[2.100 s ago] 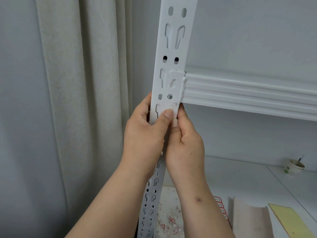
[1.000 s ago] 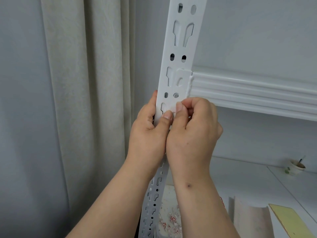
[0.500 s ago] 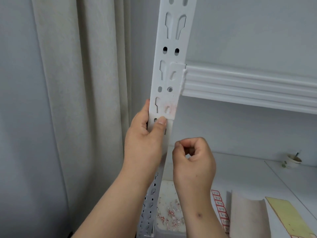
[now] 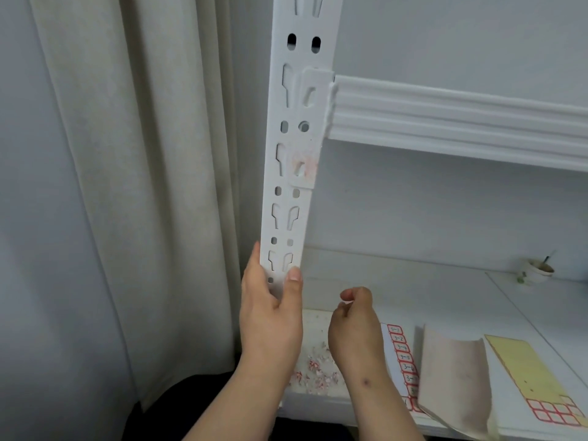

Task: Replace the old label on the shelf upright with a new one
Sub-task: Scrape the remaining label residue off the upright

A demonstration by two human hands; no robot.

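Upright [image 4: 294, 154] is white painted metal, punched with keyhole slots and oval holes — a rough pinkish patch of label residue [image 4: 304, 165] sits on its right half, just under the ribbed shelf beam [image 4: 445, 119]. Left hand [image 4: 270, 313] grips the upright well below that patch, thumb on its front face. Right hand [image 4: 354, 323] — lower right of the upright, apart from it — pinches a small white scrap [image 4: 346, 302]. Paper shreds [image 4: 315, 367] lie beside the upright's base.

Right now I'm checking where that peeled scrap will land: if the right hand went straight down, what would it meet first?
Probably the tray of torn label scraps on the lower shelf, under the right hand. The sheet of numbered labels lies just beside; depth is unclear.
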